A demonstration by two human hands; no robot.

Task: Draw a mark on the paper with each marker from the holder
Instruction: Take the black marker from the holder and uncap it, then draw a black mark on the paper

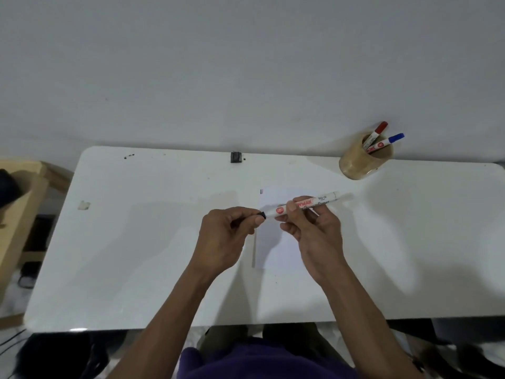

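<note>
My right hand (pixel 311 228) grips a white marker (pixel 314 202) by its barrel, held level above the paper (pixel 276 242). My left hand (pixel 226 236) pinches the marker's black cap (pixel 261 215) at its left end; whether the cap is on or off the tip is hidden by the fingers. The white paper lies flat on the table, with short dark marks (pixel 261 191) at its top left corner. A tan round holder (pixel 363 160) stands at the back right, with a red-capped marker (pixel 378 132) and a blue-capped marker (pixel 388 141) leaning in it.
The white table (pixel 136 242) has a small black object (pixel 236 157) at its back edge and a scrap of tape (pixel 83 205) on the left. A wooden piece of furniture (pixel 19 214) stands to the left. A plain wall rises behind.
</note>
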